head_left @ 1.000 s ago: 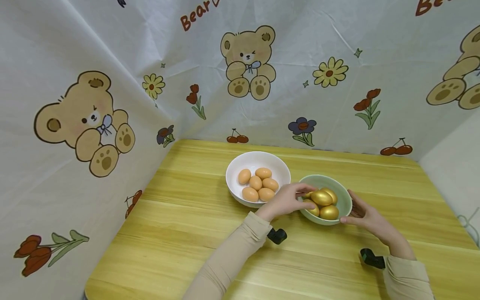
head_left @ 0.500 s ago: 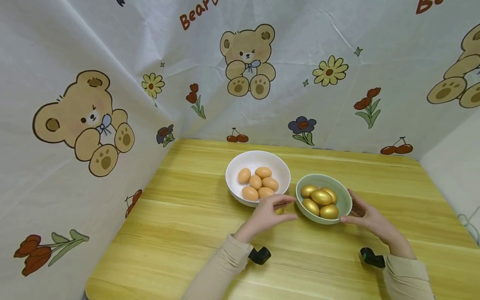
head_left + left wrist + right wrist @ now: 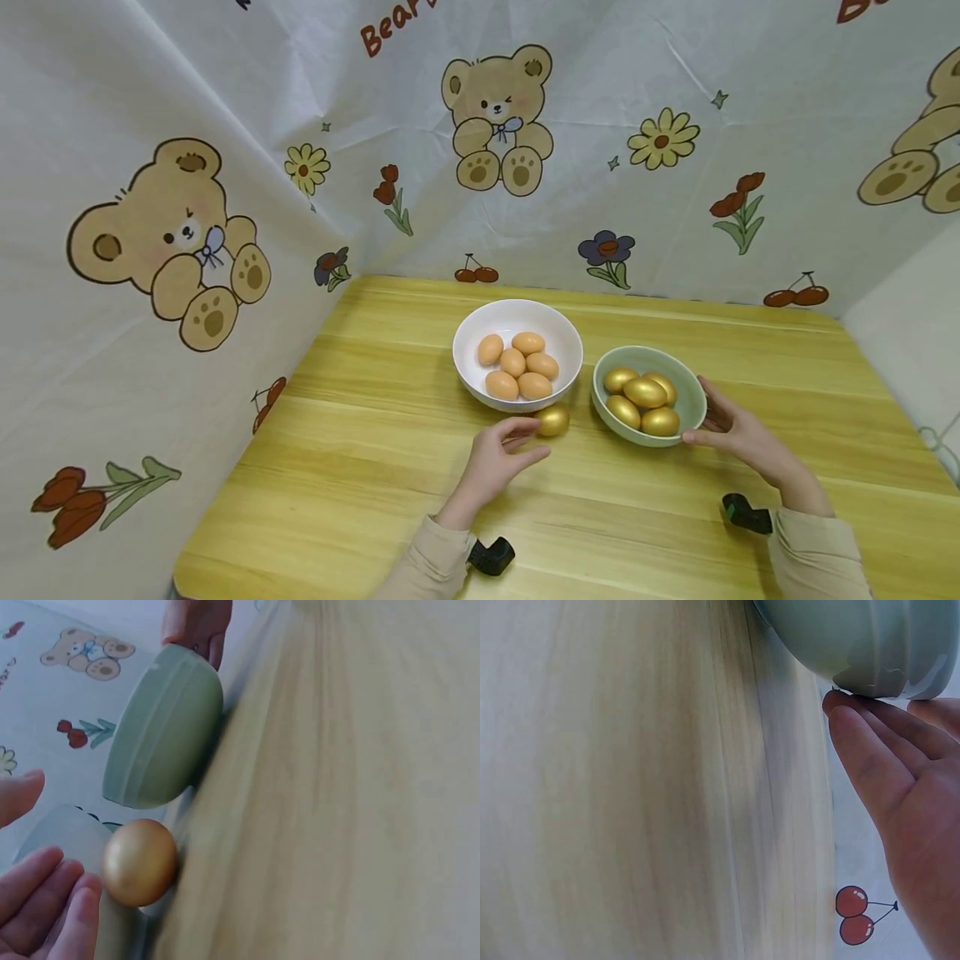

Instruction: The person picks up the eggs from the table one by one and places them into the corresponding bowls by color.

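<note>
In the head view my left hand is over the table, thumb and fingers apart and holding nothing. Its fingertips are right at a golden egg lying in front of the white bowl. The left wrist view shows this egg just past the fingertips. My right hand rests against the right side of a green bowl, which holds several golden eggs. Straight fingers touch that bowl's outer wall in the right wrist view, with the thumb partly hidden behind it.
Several brown eggs lie inside the white bowl, left of the green one. Both bowls stand on a wooden table. A white cloth printed with bears and flowers hangs behind it and along the left side.
My left hand has drawn back from the green bowl's eggs toward the left and nearer me, uncovering the golden egg on the table. The right hand has stayed at the bowl.
</note>
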Demonstrator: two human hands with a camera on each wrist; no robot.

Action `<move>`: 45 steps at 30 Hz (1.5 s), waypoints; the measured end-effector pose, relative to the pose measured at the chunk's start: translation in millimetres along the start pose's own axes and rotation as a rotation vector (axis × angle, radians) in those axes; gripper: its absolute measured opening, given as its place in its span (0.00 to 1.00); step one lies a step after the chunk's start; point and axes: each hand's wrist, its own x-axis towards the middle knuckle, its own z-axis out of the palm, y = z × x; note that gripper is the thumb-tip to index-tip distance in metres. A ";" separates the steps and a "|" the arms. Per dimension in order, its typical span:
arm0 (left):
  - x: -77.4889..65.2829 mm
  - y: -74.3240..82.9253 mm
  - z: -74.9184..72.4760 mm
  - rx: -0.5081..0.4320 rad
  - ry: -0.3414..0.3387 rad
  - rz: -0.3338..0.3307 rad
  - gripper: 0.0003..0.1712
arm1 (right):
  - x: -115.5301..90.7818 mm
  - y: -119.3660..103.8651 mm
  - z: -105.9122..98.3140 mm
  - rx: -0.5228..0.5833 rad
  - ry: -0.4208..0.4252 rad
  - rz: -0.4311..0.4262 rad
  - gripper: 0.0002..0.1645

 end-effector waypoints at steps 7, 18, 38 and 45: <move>-3.4 0.3 3.0 -0.006 0.153 -0.120 0.24 | -0.5 0.1 1.2 0.004 0.002 0.006 0.54; 2.0 -7.6 15.5 0.036 0.297 -0.158 0.26 | -0.8 -2.5 0.7 -0.008 0.002 -0.002 0.54; 14.5 -20.4 52.2 0.225 0.561 -0.185 0.31 | -1.1 0.2 0.7 0.037 0.003 -0.015 0.54; 15.8 -20.3 52.1 0.244 0.565 -0.162 0.27 | -0.4 1.2 0.6 0.042 -0.002 -0.020 0.54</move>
